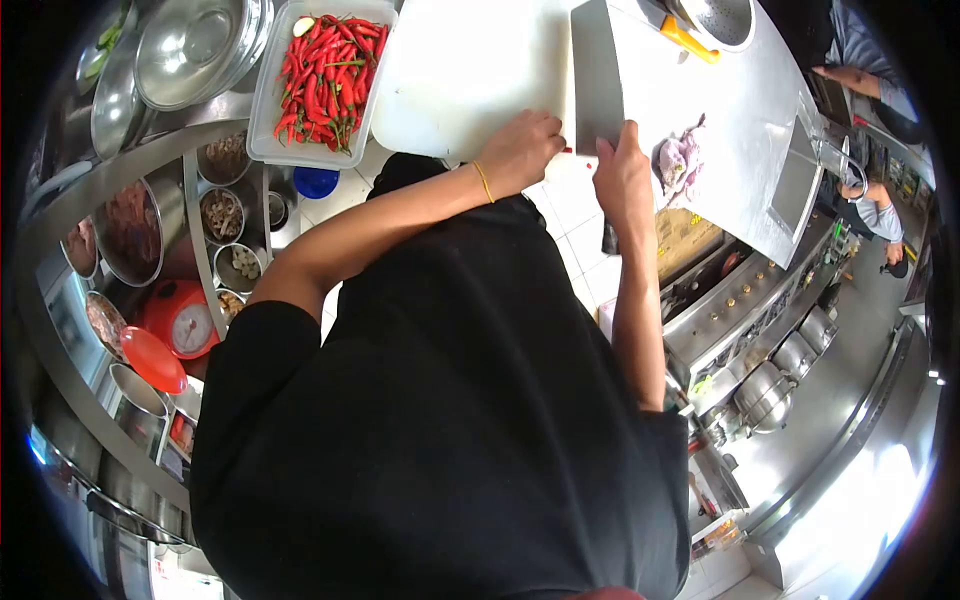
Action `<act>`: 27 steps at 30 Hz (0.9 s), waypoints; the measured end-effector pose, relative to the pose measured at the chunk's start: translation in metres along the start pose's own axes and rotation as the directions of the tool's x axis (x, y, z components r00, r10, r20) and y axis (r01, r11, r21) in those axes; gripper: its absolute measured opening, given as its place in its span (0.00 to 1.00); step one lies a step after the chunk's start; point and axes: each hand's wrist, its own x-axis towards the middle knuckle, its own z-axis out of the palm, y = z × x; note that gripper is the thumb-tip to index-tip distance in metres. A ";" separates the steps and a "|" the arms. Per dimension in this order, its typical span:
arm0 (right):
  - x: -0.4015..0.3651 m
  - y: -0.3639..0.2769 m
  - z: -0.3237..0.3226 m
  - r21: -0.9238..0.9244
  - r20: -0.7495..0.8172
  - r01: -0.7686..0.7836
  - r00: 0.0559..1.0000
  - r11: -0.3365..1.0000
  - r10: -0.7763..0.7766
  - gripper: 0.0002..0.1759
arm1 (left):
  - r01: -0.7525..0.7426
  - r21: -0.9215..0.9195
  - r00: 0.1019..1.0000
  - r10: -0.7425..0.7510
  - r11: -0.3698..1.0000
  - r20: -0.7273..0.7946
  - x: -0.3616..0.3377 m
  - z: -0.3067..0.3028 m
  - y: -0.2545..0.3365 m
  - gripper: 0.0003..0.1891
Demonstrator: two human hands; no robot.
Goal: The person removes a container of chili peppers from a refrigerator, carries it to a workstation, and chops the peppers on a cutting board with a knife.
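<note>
My right hand [624, 180] grips a wide cleaver [598, 75], its blade lying over the right edge of the white cutting board [470, 70]. Close to the blade's left side, my left hand [522, 152] rests at the board's near edge with its fingers curled. A small bit of red shows by its fingertips, too small to make out fully. Left of the board stands a clear plastic tub [258, 125] full of red chilies [325, 85]. A pale purplish piece of food [680, 160] lies on the steel table to the right of my right hand.
A yellow-handled tool [690, 40] and a steel bowl [722, 20] sit at the upper right of the steel table [740, 130]. Glass bowls [195, 50] stand at upper left. A red scale [185, 318] is on the left shelf. Two people are at the far right.
</note>
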 end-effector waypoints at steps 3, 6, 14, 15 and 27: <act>-0.024 -0.007 -0.005 -0.109 0.029 -0.001 1.000 0.994 0.004 0.14 | 0.008 0.086 0.998 -0.013 0.996 0.060 -0.005 -0.001 0.003 0.09; -0.016 -0.001 0.022 -0.075 -0.070 -0.030 0.997 0.997 0.024 0.14 | 0.005 0.053 1.000 -0.007 0.999 0.026 -0.003 0.003 0.000 0.08; -0.023 -0.002 0.017 -0.011 -0.040 -0.015 0.999 1.000 0.015 0.13 | 0.003 0.086 1.000 -0.005 0.996 0.015 -0.003 0.002 0.000 0.04; -0.021 -0.006 0.022 -0.029 -0.076 -0.053 0.996 0.998 0.051 0.13 | 0.002 0.080 1.000 -0.004 0.997 0.018 -0.003 0.004 0.000 0.04; -0.018 -0.017 0.021 -0.021 -0.033 -0.094 0.995 0.995 0.094 0.16 | 0.005 0.012 1.000 -0.005 1.000 -0.019 -0.001 0.004 -0.006 0.02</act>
